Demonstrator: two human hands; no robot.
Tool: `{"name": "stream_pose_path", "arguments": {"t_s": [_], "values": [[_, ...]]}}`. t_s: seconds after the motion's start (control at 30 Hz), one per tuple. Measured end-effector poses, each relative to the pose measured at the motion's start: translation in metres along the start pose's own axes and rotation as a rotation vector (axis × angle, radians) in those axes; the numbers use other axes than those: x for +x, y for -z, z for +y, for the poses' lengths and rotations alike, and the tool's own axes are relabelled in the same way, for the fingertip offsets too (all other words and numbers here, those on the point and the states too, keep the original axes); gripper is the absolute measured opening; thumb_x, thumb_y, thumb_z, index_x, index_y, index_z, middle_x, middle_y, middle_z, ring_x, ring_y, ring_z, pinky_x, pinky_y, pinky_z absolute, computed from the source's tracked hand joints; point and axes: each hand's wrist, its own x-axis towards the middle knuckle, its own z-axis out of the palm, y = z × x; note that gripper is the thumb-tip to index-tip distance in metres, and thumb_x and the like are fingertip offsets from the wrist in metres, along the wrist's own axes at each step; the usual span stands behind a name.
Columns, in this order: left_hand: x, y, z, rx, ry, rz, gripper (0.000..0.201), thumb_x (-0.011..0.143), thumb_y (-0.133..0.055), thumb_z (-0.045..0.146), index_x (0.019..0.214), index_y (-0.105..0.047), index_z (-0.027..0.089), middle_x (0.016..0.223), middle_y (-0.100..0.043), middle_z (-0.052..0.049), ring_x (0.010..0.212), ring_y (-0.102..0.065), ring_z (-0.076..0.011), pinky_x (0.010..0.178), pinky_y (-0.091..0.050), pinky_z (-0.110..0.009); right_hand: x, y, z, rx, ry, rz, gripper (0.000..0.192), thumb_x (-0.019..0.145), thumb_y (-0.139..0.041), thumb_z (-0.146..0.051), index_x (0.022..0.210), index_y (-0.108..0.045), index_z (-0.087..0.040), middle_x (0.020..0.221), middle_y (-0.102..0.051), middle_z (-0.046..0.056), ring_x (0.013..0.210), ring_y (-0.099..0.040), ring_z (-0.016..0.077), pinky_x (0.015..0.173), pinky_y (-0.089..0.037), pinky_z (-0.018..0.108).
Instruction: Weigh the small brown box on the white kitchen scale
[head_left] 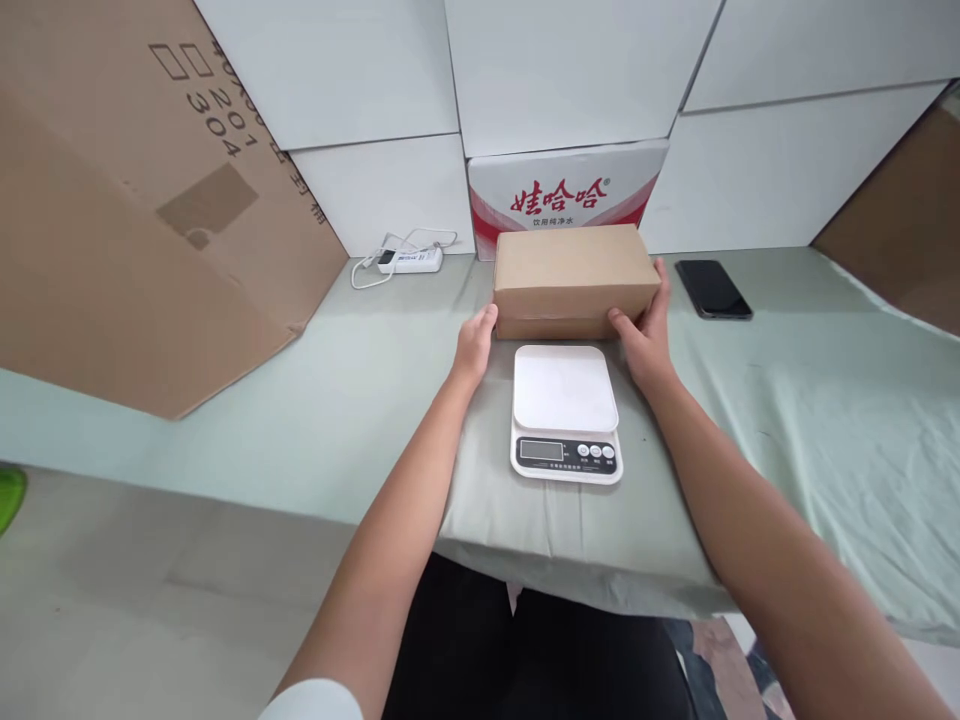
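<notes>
A closed brown cardboard box (574, 270) is held between my two hands, just behind the kitchen scale. My left hand (475, 342) presses its left end, the thumb at the front corner and the other fingers hidden. At the right end, my right hand (646, 325) grips the box with its thumb on the front face and fingers around the side. The white kitchen scale (566, 388) lies in front of the box between my forearms, nothing on its platform, its display blank. Whether the box rests on the cloth or is slightly raised, I cannot tell.
A black phone (713, 289) lies right of the box on the green cloth (375, 400). Back left is a white power strip (410, 260) with a cable. A red-and-white carton (566, 190) and white boxes stand behind. Large cardboard (135, 200) leans at the left.
</notes>
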Motion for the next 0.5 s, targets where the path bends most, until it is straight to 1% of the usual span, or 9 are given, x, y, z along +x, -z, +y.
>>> {"name": "stream_pose_path", "arguments": {"t_s": [0.07,0.17,0.23,0.3,0.43,0.5], "values": [[0.000,0.000,0.000,0.009,0.008,-0.002,0.079,0.091,-0.065,0.092,0.122,-0.085,0.022,0.139,-0.085,-0.012,0.159,-0.062,-0.0390,0.139,-0.041,-0.056,0.001,0.001,0.001,0.001,-0.011,0.002,0.113,0.077,-0.082,-0.056,0.174,-0.028,-0.034,0.186,-0.039,0.009,0.172,-0.043,0.0329,0.143,-0.038,0.058],[-0.001,-0.001,0.002,0.041,0.033,0.008,0.073,0.097,-0.063,0.085,0.122,-0.084,0.020,0.139,-0.085,-0.013,0.158,-0.063,-0.0382,0.138,-0.042,-0.057,0.001,0.001,0.003,0.004,-0.006,-0.008,0.113,0.076,-0.082,-0.053,0.172,-0.029,-0.033,0.183,-0.041,0.010,0.170,-0.044,0.0343,0.142,-0.039,0.058],[-0.003,-0.001,0.004,0.066,0.048,0.018,0.066,0.101,-0.061,0.079,0.123,-0.084,0.021,0.139,-0.085,-0.012,0.157,-0.063,-0.0363,0.137,-0.043,-0.054,0.001,0.000,0.004,0.006,-0.004,-0.022,0.109,0.077,-0.081,-0.051,0.171,-0.030,-0.033,0.181,-0.042,0.010,0.168,-0.045,0.0351,0.142,-0.039,0.057],[-0.004,-0.001,0.007,0.081,0.056,0.021,0.061,0.105,-0.060,0.075,0.124,-0.084,0.022,0.139,-0.085,-0.011,0.157,-0.063,-0.0345,0.137,-0.044,-0.051,0.000,0.000,0.004,0.014,-0.007,-0.038,0.105,0.079,-0.079,-0.048,0.170,-0.030,-0.033,0.178,-0.045,0.011,0.164,-0.049,0.0356,0.141,-0.041,0.056],[-0.005,-0.003,0.011,0.066,0.070,-0.003,0.060,0.106,-0.059,0.070,0.133,-0.081,0.022,0.144,-0.083,-0.009,0.155,-0.065,-0.0325,0.134,-0.048,-0.045,-0.001,0.000,0.004,0.039,-0.031,-0.040,0.100,0.078,-0.077,-0.041,0.167,-0.031,-0.033,0.163,-0.057,0.013,0.150,-0.059,0.0378,0.133,-0.049,0.061],[-0.004,-0.002,0.012,0.054,0.095,-0.001,0.059,0.106,-0.059,0.068,0.137,-0.080,0.023,0.147,-0.082,-0.008,0.154,-0.066,-0.0324,0.132,-0.050,-0.045,-0.002,0.000,0.004,0.047,-0.052,-0.033,0.099,0.077,-0.077,-0.040,0.165,-0.032,-0.033,0.156,-0.061,0.014,0.144,-0.062,0.0388,0.129,-0.052,0.063]]}}
